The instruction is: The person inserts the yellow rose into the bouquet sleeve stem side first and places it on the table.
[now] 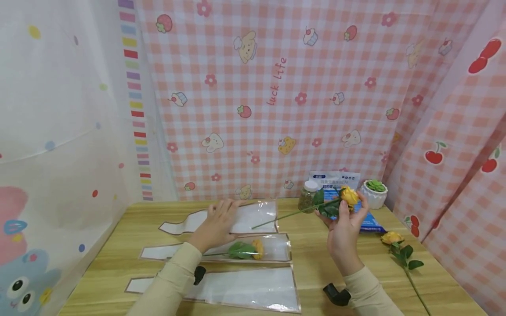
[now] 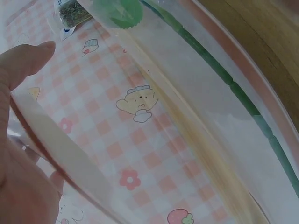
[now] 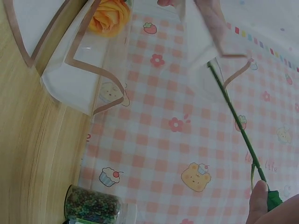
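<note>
Front sleeve: a clear flat sleeve with a brown border and white inside lies nearest on the wood-grain table, its wide end to the right.
Loose rose: a yellow rose lies at the right, bloom away from the person, stem running toward the near edge.
Middle sleeve: a like sleeve lies just beyond the front one; inside is a rose with an orange-yellow bloom near the wide end.
Right hand: this hand is raised, thumb and fingers closed about the held rose just below its bloom.
Held rose: its yellow bloom is at the fingertips, leaves below; the green stem slants down leftward, its tip at the back sleeve's wide end, whether inside or over it I cannot tell.
Left hand: it lies across the back sleeve, thumb apart from the fingers; whether it pinches the film I cannot tell.
Back sleeve: the farthest sleeve.
Jar: white-lidded, with greenish granules.
Packet: blue and white, beside the jar.
Pot: white, holding a green succulent.
Backdrop: pink checked cloth.
</note>
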The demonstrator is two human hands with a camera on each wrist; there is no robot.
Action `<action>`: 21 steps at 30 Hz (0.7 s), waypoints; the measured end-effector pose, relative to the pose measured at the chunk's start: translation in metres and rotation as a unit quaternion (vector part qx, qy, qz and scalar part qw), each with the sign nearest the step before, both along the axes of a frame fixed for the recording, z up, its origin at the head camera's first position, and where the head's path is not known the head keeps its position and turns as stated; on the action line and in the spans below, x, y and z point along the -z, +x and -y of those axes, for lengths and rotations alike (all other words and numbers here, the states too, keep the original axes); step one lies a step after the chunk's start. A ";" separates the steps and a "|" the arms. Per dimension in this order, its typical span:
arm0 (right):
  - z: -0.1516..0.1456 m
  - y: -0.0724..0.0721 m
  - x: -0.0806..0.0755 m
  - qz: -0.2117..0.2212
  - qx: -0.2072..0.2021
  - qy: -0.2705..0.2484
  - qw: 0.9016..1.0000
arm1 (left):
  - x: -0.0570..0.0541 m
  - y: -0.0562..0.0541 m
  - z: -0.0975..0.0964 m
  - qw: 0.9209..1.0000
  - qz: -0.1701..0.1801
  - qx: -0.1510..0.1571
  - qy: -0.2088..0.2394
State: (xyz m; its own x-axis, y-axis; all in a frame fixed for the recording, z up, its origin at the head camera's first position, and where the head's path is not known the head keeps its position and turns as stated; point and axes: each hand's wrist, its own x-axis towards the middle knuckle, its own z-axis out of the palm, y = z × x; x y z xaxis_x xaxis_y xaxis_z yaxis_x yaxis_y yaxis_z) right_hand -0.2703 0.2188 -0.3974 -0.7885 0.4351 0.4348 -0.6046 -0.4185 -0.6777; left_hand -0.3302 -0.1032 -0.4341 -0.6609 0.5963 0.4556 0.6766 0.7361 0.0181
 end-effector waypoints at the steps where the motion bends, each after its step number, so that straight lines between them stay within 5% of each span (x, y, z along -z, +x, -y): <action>1: 0.000 0.000 0.000 0.001 0.003 0.001 1.000 | 0.000 0.000 0.000 1.000 -0.003 0.003 0.002; 16: 0.008 0.000 -0.002 -0.047 -0.019 -0.061 0.997 | -0.006 0.004 -0.001 1.000 0.004 0.005 0.005; 21: 0.011 0.002 0.003 -0.025 -0.023 -0.053 0.998 | -0.006 0.006 -0.001 1.000 0.008 0.001 0.001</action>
